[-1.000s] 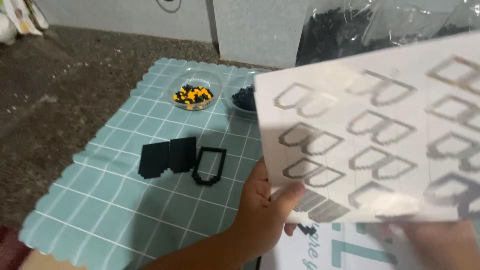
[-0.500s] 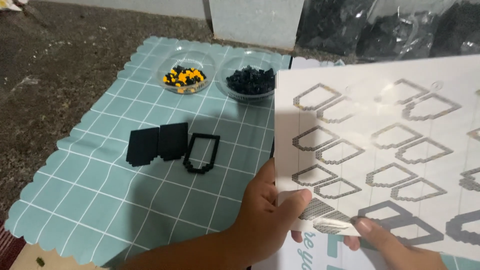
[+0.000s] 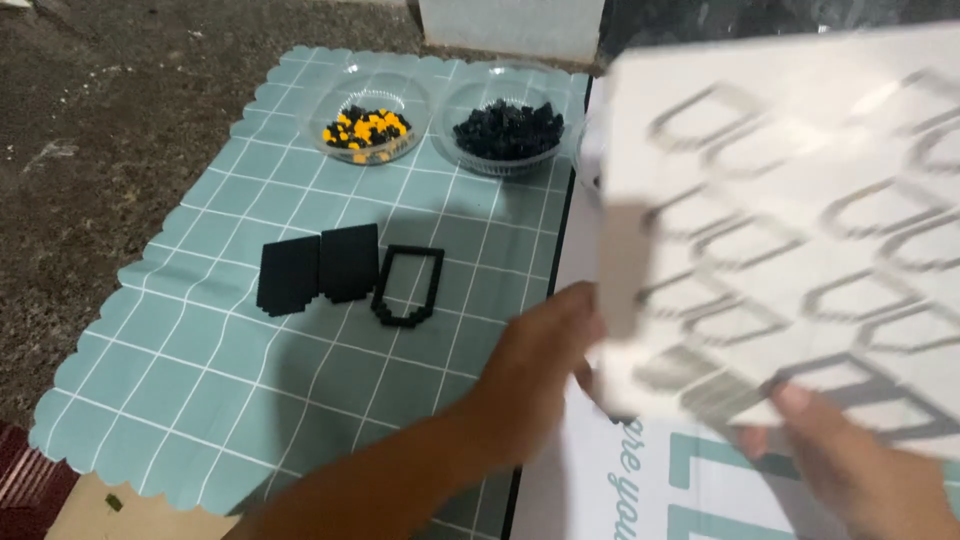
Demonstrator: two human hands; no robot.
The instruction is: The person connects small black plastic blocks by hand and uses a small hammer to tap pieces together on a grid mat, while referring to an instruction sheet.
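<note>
Head view, and I am looking down at a white sheet [image 3: 790, 220] printed with rows of grey outline shapes, held up off the surface and motion-blurred, filling the right half of the frame and running out past the right edge. My left hand [image 3: 535, 370] grips its lower left corner, fingers curled round the edge; my right hand [image 3: 850, 470] pinches the bottom edge with the thumb on top, though the blur hides the other fingers. To the left lies the open room: a teal mat [image 3: 200, 350] with a white grid and scalloped border, mostly bare along its near and left sides. On it, well apart from my hands, sit two solid black pieces [image 3: 318, 268] side by side and touching, with a black outline frame [image 3: 408, 286] of the same pointed shape just beside them on the right, all with stepped, pixel-like edges. At the mat's far edge stand two clear plastic bowls, one of mixed black and yellow bits [image 3: 366, 130] and one of black bits [image 3: 508, 130], close together. Below the raised sheet lies a white board with teal lettering [image 3: 640, 490], its dark edge meeting the mat. The ground around is rough, mottled brown stone [image 3: 110, 130]; a pale block [image 3: 510, 25] stands at the far side.
</note>
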